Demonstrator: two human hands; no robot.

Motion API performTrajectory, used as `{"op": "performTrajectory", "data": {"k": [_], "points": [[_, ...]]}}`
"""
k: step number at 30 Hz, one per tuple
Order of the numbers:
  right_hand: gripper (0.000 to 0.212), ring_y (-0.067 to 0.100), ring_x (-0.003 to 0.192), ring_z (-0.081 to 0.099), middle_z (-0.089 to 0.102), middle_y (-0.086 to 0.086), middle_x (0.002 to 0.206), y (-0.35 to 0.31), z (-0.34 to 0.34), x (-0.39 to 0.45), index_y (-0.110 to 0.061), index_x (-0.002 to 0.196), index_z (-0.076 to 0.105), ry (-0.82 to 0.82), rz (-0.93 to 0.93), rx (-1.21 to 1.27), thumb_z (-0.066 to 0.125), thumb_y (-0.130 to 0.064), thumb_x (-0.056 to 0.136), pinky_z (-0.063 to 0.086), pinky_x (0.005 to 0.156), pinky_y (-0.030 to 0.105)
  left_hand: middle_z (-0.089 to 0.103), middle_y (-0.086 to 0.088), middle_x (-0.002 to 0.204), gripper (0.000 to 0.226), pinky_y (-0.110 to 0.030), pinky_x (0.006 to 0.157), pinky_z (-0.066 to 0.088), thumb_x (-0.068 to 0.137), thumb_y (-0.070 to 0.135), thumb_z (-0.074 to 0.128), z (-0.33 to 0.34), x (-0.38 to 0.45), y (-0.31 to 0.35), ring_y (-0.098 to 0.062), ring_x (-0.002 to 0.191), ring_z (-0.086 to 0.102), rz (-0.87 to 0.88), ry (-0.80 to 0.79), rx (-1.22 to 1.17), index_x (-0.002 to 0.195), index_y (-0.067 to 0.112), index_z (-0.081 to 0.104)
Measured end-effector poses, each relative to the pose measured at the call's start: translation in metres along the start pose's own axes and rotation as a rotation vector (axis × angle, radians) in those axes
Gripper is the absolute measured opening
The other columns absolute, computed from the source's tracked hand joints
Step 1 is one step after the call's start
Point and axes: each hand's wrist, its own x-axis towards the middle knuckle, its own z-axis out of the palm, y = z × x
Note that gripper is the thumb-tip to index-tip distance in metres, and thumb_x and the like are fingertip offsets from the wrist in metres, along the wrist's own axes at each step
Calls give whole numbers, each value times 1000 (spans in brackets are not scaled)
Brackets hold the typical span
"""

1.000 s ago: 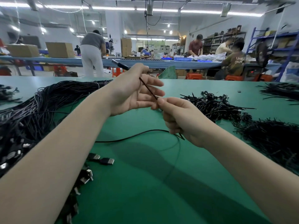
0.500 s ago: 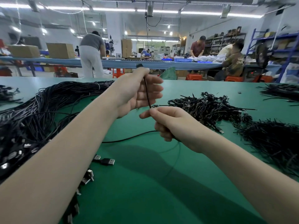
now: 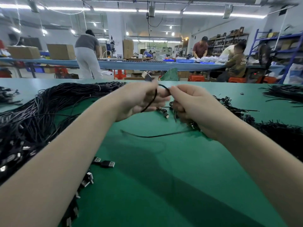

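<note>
Above the green table (image 3: 164, 177), my left hand (image 3: 136, 100) holds a thin black USB cable (image 3: 153, 99) near its plug end; the plug (image 3: 147, 77) sticks up above my fingers. My right hand (image 3: 195, 107) pinches the same cable just beside the left hand, bending it into a small loop between the two. The cable's free length (image 3: 154, 136) trails over the table below my hands. Both hands are blurred by motion.
A big bundle of black cables (image 3: 32, 115) with USB plugs lies on the left, and loose plugs (image 3: 107, 163) lie near my left forearm. Piles of coiled cables (image 3: 278, 133) sit on the right. Several people work at a blue table (image 3: 147, 65) behind.
My right hand has risen from below the left hand to beside it, looping the cable over. The slack on the table has been pulled to the right.
</note>
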Motion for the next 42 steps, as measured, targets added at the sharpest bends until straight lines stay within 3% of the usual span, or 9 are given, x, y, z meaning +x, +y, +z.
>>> {"op": "performTrajectory", "data": {"k": [4,7,10,14,19,24,29,33,42], "points": [[31,10,46,28,34,-7,56,18,15,-5,-22,85,64,-322,64,237,39,-32,102,26,48,21,75,-3,96,45,-23,78,56,104,35,28,-4,-8,17,-12,90,71,276,134,-503,104,13,68],[31,11,52,34,35,-4,63,42,11,-7,-21,87,65,-443,216,48,41,-35,101,33,54,23,70,4,68,47,-21,57,53,102,30,35,-10,-22,28,-10,66,67,383,-30,-719,79,17,75],[35,11,52,37,42,-4,63,47,-4,-2,-19,77,63,-176,214,-327,46,-42,97,35,52,23,59,6,51,49,-20,48,46,96,29,37,-21,-28,26,-8,48,56,281,-183,-282,66,19,75],[39,11,43,30,37,-1,53,25,-17,5,-21,68,65,134,-4,-359,51,-46,94,23,39,20,75,3,81,49,-16,51,46,102,37,25,-5,-11,3,-8,67,69,-152,-313,362,94,18,70],[32,9,46,41,43,-14,49,11,13,-1,-23,79,59,-63,-38,-86,38,-31,102,36,45,21,75,1,91,36,-21,72,53,104,32,34,3,-2,2,-7,82,70,113,115,-225,104,13,64],[28,10,50,42,42,-6,61,45,20,-10,-19,85,58,-431,251,-53,40,-30,102,47,56,25,69,6,72,38,-18,57,50,102,31,36,-13,-18,23,-8,65,65,337,44,-669,95,16,70],[29,14,53,39,45,3,65,40,-5,2,-23,78,62,13,190,-424,45,-32,100,36,45,22,46,7,45,51,-17,38,33,100,27,39,-23,-16,11,-8,37,39,162,-126,22,61,17,70],[31,4,35,35,45,-11,40,8,-5,3,-23,77,67,132,-70,-438,45,-30,99,27,34,14,75,4,78,40,-14,42,40,102,32,34,-5,-2,-3,-10,55,66,-35,-54,475,97,13,69],[30,11,62,63,61,-8,62,11,34,-11,-19,81,63,-121,57,-2,43,-29,101,50,73,33,73,0,87,38,-20,73,54,103,33,36,-1,-10,13,-11,84,70,232,96,-418,97,12,67]]}}
